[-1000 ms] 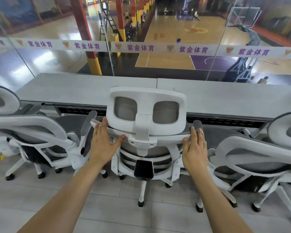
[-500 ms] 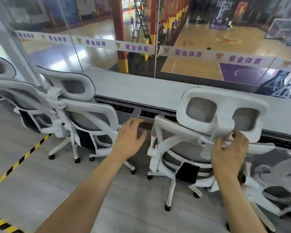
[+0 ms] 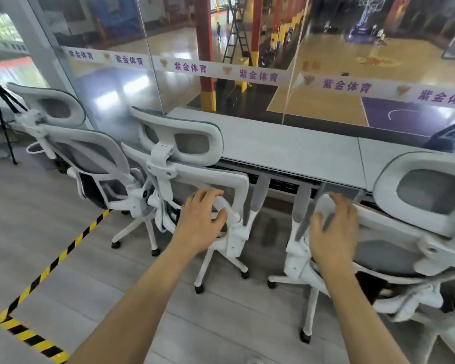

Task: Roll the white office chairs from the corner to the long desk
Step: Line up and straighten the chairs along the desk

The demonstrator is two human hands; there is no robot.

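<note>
Along the long desk point(image 3: 286, 151), my left hand point(image 3: 200, 223) curls its fingers round the backrest frame of the middle white office chair point(image 3: 229, 179); my right hand point(image 3: 334, 232), fingers spread, rests on the right-hand chair point(image 3: 394, 174) beside it

The chairs point(image 3: 168, 174) have white frames with grey mesh; the desk point(image 3: 286, 151) is pale grey. Floor tape point(image 3: 50, 269) is striped yellow and black.

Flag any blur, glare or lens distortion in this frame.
Head view: motion blur smears the right hand and the base of the right chair; the left hand gripping the middle chair is sharper; glare whitens the glass wall at left; wide-angle splays its seams.
</note>
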